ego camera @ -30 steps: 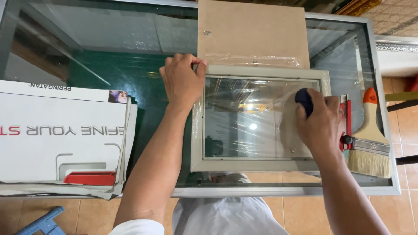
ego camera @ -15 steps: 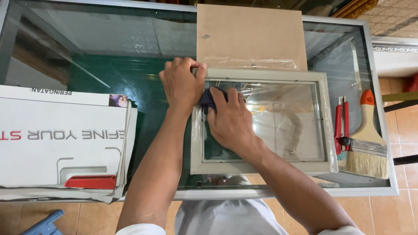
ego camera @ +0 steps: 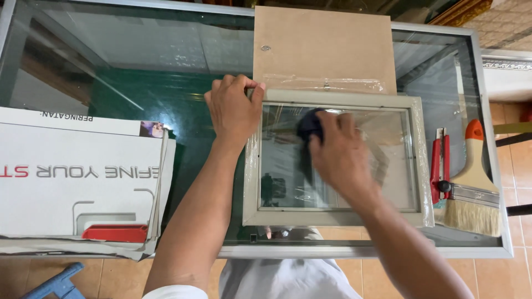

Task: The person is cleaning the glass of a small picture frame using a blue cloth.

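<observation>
The right hand [ego camera: 341, 158] is pressing a dark blue cloth [ego camera: 309, 126] onto the pale rectangular picture frame [ego camera: 338, 213], long axis left-right; the left hand [ego camera: 233, 111] is pinching its upper-left corner.

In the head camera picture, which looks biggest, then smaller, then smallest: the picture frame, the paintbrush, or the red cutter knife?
1. Picture frame, clearly the biggest.
2. Paintbrush.
3. Red cutter knife, the smallest and thinnest.
All three lie on the same glass table, so nearness hardly skews this.
</observation>
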